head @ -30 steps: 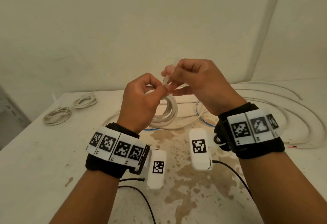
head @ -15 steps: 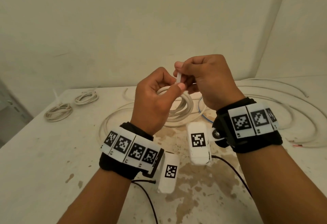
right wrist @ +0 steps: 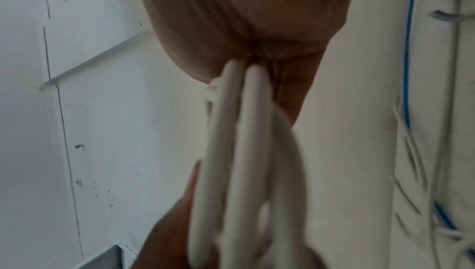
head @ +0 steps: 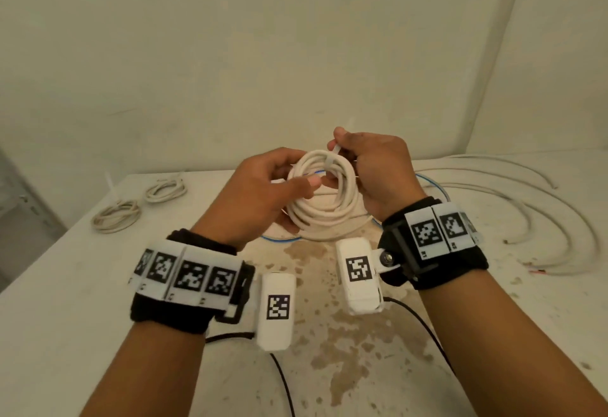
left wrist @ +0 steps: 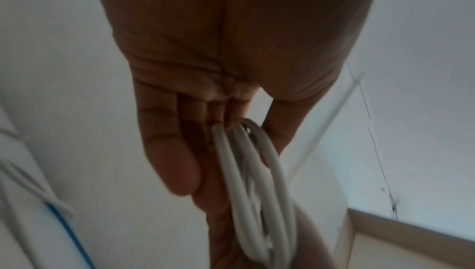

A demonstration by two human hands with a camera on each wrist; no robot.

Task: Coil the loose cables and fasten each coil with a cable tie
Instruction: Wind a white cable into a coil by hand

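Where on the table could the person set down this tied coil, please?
Free: the table's left front, nearer than the two small coils, and the stained patch between the wrists. Crowded: the right side, under loose cables, and beneath the held coil.

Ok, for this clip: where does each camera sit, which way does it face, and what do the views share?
Head: worn on the head, facing forward and down at the table; shows both forearms, left hand and right hand.
Left wrist: looks along the left palm and fingers.
Right wrist: looks along the right palm toward the wall.
Shared: all three show the white cable coil held between both hands.
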